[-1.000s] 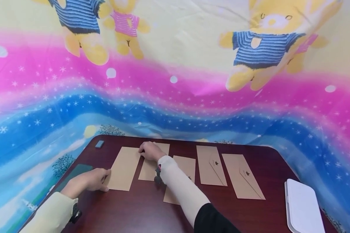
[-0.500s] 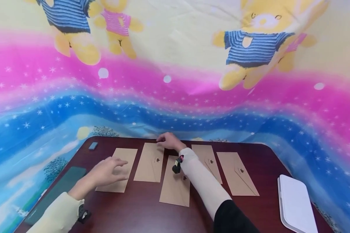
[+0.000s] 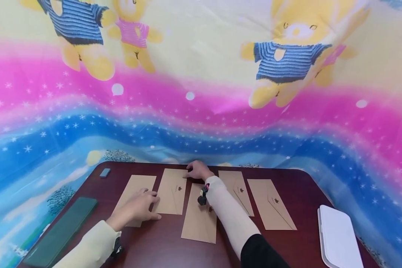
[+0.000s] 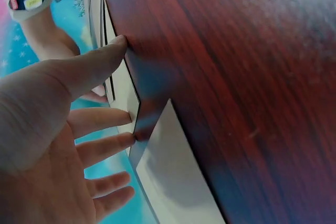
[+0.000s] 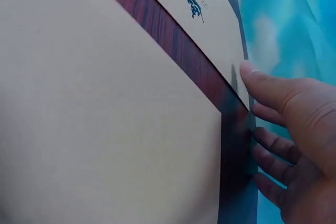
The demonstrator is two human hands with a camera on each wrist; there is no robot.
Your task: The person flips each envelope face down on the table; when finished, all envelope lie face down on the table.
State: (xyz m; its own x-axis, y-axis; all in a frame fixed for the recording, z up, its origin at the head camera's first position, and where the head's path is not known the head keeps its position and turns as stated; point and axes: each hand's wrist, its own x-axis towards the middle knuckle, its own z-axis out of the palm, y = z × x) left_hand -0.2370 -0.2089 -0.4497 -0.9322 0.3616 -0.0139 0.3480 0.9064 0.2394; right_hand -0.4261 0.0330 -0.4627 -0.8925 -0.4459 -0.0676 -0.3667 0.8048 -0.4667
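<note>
Several tan paper envelopes lie in a row on the dark red-brown table (image 3: 154,253). My left hand (image 3: 134,208) reaches across the leftmost envelope (image 3: 140,182), fingers spread. In the left wrist view its fingertips (image 4: 126,140) are at the edge of the second envelope (image 4: 123,90), the thumb extended above them. My right hand (image 3: 199,170) is at the far right corner of that second envelope (image 3: 169,191). In the right wrist view its thumb (image 5: 252,74) meets the printed envelope (image 5: 220,35) near the corner, the other fingers loosely bent beyond the edge.
Under my right forearm lies the middle envelope (image 3: 195,219); two more envelopes (image 3: 271,201) lie to its right. A dark green case (image 3: 63,230) is at the left edge, a small blue-grey block (image 3: 105,172) at the back left, a white case (image 3: 340,236) at the right.
Both hands have left the leftmost envelope and moved right to the second one. The left hand's fingers have spread, and the right hand has shifted to the second envelope's far right corner.
</note>
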